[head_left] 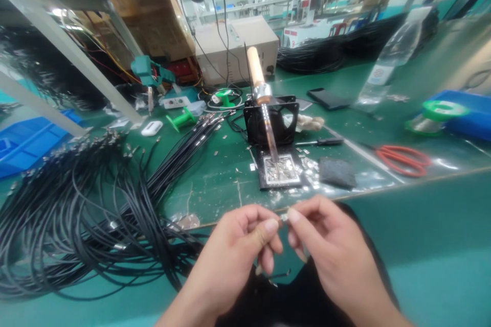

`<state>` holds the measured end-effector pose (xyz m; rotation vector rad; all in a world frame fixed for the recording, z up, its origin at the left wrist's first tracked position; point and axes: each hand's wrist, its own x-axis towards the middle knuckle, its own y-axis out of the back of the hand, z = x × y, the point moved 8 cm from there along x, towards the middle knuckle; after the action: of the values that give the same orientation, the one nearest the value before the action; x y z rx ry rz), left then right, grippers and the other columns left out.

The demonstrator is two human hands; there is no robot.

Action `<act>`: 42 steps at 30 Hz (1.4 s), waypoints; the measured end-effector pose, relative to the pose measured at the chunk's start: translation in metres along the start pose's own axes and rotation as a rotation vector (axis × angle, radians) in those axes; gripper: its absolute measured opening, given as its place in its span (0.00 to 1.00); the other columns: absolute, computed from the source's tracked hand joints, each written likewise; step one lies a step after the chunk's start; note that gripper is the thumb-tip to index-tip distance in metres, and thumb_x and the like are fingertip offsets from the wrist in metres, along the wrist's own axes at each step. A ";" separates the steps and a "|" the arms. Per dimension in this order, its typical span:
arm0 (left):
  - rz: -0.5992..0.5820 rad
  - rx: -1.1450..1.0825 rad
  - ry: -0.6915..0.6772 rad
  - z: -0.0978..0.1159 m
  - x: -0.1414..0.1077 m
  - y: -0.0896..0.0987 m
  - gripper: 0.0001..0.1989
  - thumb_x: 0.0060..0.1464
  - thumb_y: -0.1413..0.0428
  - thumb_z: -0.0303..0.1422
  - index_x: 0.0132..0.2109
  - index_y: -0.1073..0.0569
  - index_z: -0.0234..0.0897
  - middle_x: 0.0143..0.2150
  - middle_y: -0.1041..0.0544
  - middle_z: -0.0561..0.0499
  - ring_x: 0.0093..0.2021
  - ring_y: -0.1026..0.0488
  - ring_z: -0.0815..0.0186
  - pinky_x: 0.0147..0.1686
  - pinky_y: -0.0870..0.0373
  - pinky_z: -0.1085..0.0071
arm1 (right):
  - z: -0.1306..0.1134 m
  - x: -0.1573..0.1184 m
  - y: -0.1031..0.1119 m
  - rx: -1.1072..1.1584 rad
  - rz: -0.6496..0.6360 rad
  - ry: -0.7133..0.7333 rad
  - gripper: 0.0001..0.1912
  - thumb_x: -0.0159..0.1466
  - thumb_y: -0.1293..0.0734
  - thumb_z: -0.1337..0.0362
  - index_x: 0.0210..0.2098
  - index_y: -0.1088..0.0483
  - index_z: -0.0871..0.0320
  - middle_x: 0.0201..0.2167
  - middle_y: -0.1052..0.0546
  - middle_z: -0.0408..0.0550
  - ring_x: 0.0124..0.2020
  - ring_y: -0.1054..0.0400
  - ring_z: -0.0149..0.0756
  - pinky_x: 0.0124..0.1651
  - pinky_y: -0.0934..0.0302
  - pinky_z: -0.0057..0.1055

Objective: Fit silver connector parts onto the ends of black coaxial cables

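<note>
My left hand (245,240) and my right hand (326,242) meet just in front of the table's edge, both in a pinch. A small silvery metal connector (284,217) shows between their fingertips. The right thumb and forefinger grip it; what the left fingers pinch beside it is mostly hidden. Beyond the hands, a soldering iron (261,82) with a wooden handle leans tip-down in a black stand (263,179). Its tip reaches a white-rimmed tray (282,182) holding small metal bits. A dark sponge-like block (337,172) lies to the right.
Bundles of black cables (99,204) spread over the left side. Red-handled scissors (402,159), a screwdriver (320,142), a phone (327,98) and a plastic bottle (393,61) lie or stand at right. A solder spool (437,115) sits by a blue bin (471,112).
</note>
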<state>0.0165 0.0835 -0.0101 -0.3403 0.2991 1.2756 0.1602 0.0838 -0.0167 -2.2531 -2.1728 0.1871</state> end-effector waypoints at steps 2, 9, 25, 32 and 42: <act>0.026 0.017 -0.040 0.001 0.001 0.003 0.11 0.61 0.37 0.37 0.39 0.21 0.31 0.29 0.21 0.53 0.23 0.31 0.75 0.26 0.36 0.77 | 0.000 0.000 0.000 0.006 0.005 0.025 0.21 0.66 0.27 0.49 0.32 0.30 0.62 0.21 0.26 0.44 0.20 0.31 0.21 0.25 0.35 0.12; 0.154 0.272 -0.212 0.016 0.004 0.012 0.06 0.61 0.38 0.33 0.39 0.17 0.38 0.30 0.21 0.53 0.31 0.28 0.67 0.35 0.32 0.71 | -0.003 0.003 0.007 -0.041 0.074 0.162 0.16 0.68 0.28 0.53 0.34 0.28 0.61 0.24 0.25 0.43 0.22 0.31 0.21 0.26 0.35 0.14; 0.350 0.553 -0.493 0.048 0.019 0.014 0.10 0.64 0.42 0.25 0.35 0.18 0.41 0.35 0.20 0.54 0.34 0.27 0.66 0.35 0.32 0.71 | -0.011 0.034 0.011 -0.116 0.134 0.256 0.13 0.69 0.29 0.56 0.34 0.27 0.61 0.26 0.24 0.44 0.24 0.30 0.22 0.26 0.35 0.15; 0.378 0.560 -0.471 0.050 0.024 0.017 0.10 0.65 0.41 0.26 0.36 0.18 0.41 0.34 0.20 0.55 0.31 0.30 0.68 0.36 0.32 0.71 | -0.018 0.040 0.011 -0.132 0.157 0.268 0.13 0.68 0.28 0.57 0.34 0.27 0.61 0.26 0.24 0.43 0.25 0.29 0.22 0.29 0.33 0.15; 0.390 0.548 -0.480 0.054 0.025 0.018 0.08 0.65 0.40 0.27 0.37 0.18 0.41 0.35 0.20 0.55 0.30 0.30 0.68 0.38 0.31 0.70 | -0.022 0.041 0.009 -0.143 0.155 0.279 0.12 0.69 0.29 0.57 0.35 0.26 0.61 0.26 0.23 0.43 0.25 0.28 0.21 0.29 0.33 0.15</act>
<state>0.0076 0.1323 0.0278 0.5113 0.2966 1.5467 0.1727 0.1262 0.0012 -2.3527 -1.9295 -0.2755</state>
